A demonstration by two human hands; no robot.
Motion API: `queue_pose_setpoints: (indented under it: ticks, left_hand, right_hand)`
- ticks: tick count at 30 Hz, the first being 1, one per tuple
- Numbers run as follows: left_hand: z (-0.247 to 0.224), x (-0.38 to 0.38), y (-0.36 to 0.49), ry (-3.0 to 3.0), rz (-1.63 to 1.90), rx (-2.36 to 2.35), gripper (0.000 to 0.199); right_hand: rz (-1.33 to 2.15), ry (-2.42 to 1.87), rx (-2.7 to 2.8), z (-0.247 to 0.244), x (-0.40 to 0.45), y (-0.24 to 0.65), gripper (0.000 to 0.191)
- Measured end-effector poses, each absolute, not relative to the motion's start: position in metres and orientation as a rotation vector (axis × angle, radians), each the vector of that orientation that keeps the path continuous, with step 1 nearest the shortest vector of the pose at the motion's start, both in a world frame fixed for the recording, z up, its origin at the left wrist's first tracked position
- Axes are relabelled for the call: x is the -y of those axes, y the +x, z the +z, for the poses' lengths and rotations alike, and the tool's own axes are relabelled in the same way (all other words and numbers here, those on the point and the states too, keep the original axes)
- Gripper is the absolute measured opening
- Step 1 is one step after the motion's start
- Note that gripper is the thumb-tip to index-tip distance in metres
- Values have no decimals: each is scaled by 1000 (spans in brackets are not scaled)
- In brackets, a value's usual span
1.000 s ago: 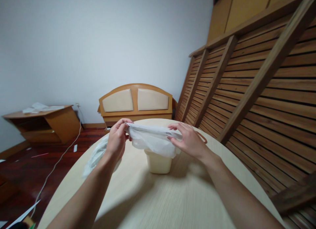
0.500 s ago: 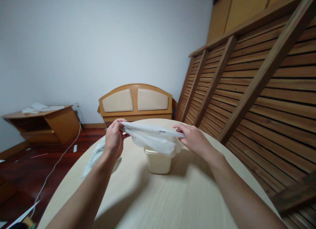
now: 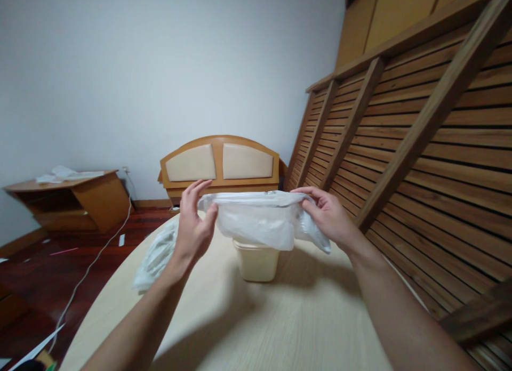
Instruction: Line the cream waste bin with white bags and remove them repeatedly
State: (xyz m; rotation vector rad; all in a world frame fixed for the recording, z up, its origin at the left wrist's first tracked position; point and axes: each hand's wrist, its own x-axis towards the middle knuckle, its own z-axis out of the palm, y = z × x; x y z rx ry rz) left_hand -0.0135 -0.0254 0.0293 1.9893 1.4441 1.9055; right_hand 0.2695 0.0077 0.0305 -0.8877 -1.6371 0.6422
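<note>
A thin white translucent plastic bag (image 3: 256, 222) is stretched level between my two hands, its long edge at the top. My left hand (image 3: 195, 219) has its left end between the thumb and the raised fingers. At the other end, my right hand (image 3: 326, 211) pinches the bag between thumb and fingers, and a loose gathered part hangs below that hand. Under the bag stands a small cream plastic bin (image 3: 258, 264), upright, its top mostly covered from view by the bag.
Another crumpled white plastic bag (image 3: 158, 256) lies at the left of the round pale table (image 3: 280, 328). Behind are a wooden headboard (image 3: 220, 182) and a low cabinet (image 3: 88, 200). A slatted wooden frame (image 3: 420, 147) leans on the right.
The bag has been pulled straighter and raised a little, its right end now bunched at my right hand. My left fingers have lifted and spread; my right hand has shifted rightward.
</note>
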Motion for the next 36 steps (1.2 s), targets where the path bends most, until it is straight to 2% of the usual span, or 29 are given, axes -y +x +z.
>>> queue_pose_setpoints:
  ticks: [3, 6, 8, 10, 12, 14, 21, 28, 32, 36]
  left_hand:
    - [30, 40, -3, 2434, 1830, -1575, 60]
    - [25, 46, 6, 2674, 1511, -1524, 77]
    - [21, 44, 8, 2643, 1334, -1531, 67]
    - [18, 40, 6, 2524, 1238, -1577, 43]
    - [20, 38, 3, 2422, 1218, -1602, 24]
    - [25, 38, 1, 2362, 1225, -1547, 15]
    - [42, 51, 0, 2152, 954, -1267, 36]
    - [42, 48, 4, 2001, 1154, -1168, 31]
    - [40, 49, 11, 1806, 1267, -1174, 27]
    - [35, 51, 19, 1645, 1293, -1129, 36]
  right_hand:
    - [647, -918, 1668, 33, -3, 266, 23]
    - [706, -925, 1717, 35, 4, 261, 25]
    - [727, -931, 1738, 35, 8, 258, 26]
    - [712, -958, 1732, 35, 9, 257, 28]
    - [674, -1011, 1695, 36, 9, 259, 30]
    - [642, -1063, 1657, 36, 8, 262, 32]
    - [656, -1111, 1622, 46, 12, 274, 36]
    - [826, -1140, 1575, 52, 19, 276, 26]
    - [961, -1115, 1598, 54, 27, 266, 31]
    - [1086, -1003, 1680, 54, 34, 254, 31]
